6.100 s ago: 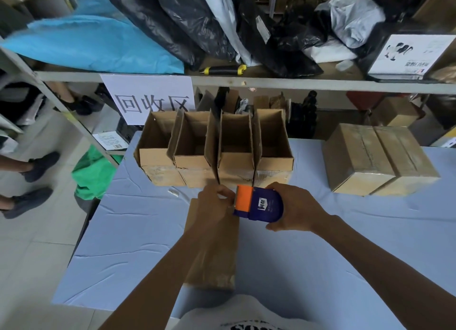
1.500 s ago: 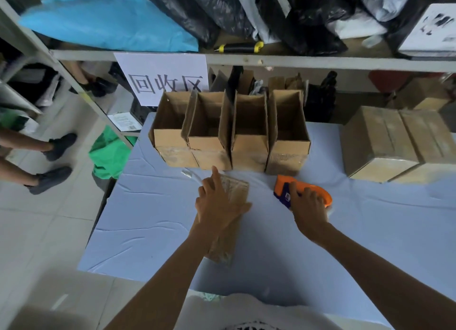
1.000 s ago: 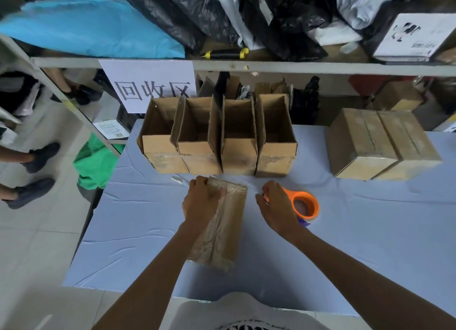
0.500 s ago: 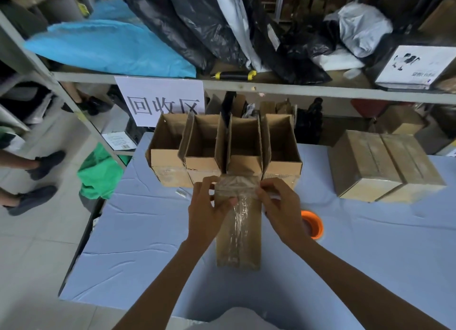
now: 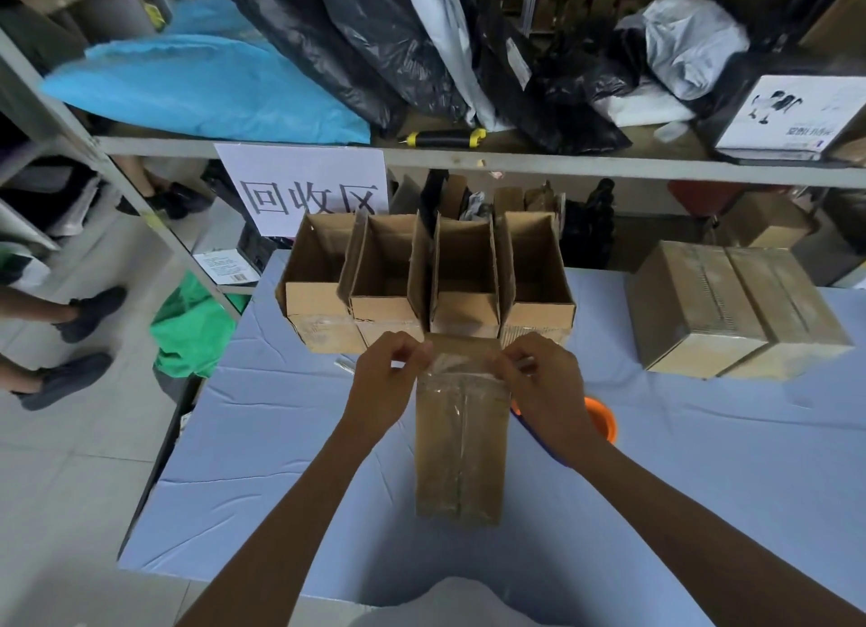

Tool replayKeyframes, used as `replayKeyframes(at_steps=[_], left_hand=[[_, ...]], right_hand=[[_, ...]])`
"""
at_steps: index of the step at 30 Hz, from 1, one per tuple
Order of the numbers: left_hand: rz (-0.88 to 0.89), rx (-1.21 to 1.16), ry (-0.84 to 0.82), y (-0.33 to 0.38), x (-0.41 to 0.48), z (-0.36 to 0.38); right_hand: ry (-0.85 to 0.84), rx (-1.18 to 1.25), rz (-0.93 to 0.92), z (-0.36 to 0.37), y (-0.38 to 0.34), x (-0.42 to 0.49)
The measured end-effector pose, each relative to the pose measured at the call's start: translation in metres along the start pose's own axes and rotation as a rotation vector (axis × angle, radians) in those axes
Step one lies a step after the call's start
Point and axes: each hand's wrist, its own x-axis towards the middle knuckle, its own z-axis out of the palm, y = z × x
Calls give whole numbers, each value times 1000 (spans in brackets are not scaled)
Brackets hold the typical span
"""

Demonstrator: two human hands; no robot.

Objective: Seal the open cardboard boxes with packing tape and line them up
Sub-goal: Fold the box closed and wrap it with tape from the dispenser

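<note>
Where the blue-covered surface [image 5: 262, 462] fills the lower middle of the frame, one closed cardboard box [image 5: 461, 443] lies lengthwise, with clear packing tape along its top seam. A strip of clear tape [image 5: 461, 368] spans its far end. Left hand [image 5: 384, 382]: fingers curled, pinching the strip's left end at the box's upper left corner. Right hand [image 5: 546, 387]: fingers curled, pinching the strip's right end at the upper right corner. Orange tape dispenser [image 5: 602, 422] lies on the surface just right of the right wrist, partly hidden by it.

Directly above the box, at frame centre, four open boxes [image 5: 426, 279] stand in a row, flaps up, sides touching. The taped box's far end sits just beside their front faces; contact cannot be told. At centre right, two sealed boxes [image 5: 735, 307] sit side by side, touching.

Upper frame: a metal shelf [image 5: 609, 162] carrying black bags and a blue bag [image 5: 201, 87]. A white paper sign [image 5: 304, 186] hangs from the shelf edge behind the open boxes.
</note>
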Motion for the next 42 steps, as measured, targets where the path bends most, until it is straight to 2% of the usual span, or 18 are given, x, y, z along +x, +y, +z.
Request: replayKeyframes(at_steps=[6, 12, 14, 16, 18, 20, 22, 24, 27, 32, 38, 42], left_hand=[[-122, 9, 60, 4, 4, 3], [-128, 164, 132, 12, 3, 7], [-149, 46, 115, 17, 6, 4], [-256, -209, 54, 20, 11, -3], [-259, -220, 15, 21, 15, -6], [-143, -73, 28, 19, 15, -3], [-65, 20, 70, 19, 11, 1], [-10, 46, 97, 16, 9, 2], [113, 92, 124, 15, 0, 2], [320, 219, -58, 8, -9, -2], [296, 243, -64, -2, -7, -6], [297, 236, -31, -11, -15, -7]], right_hand=[[-28, 45, 178, 5, -2, 9], [38, 107, 168, 13, -4, 7], [57, 207, 229, 14, -3, 9], [24, 224, 265, 13, -3, 14], [19, 136, 171, 14, -5, 14], [64, 17, -134, 15, -10, 10], [-22, -95, -493, 16, -11, 5], [-96, -260, -688, 14, -9, 2], [-119, -327, -722, 9, -3, 0], [-144, -279, -680, 6, 4, -3], [-31, -425, -686, -2, 5, -5], [-33, -385, -607, 0, 2, -5]])
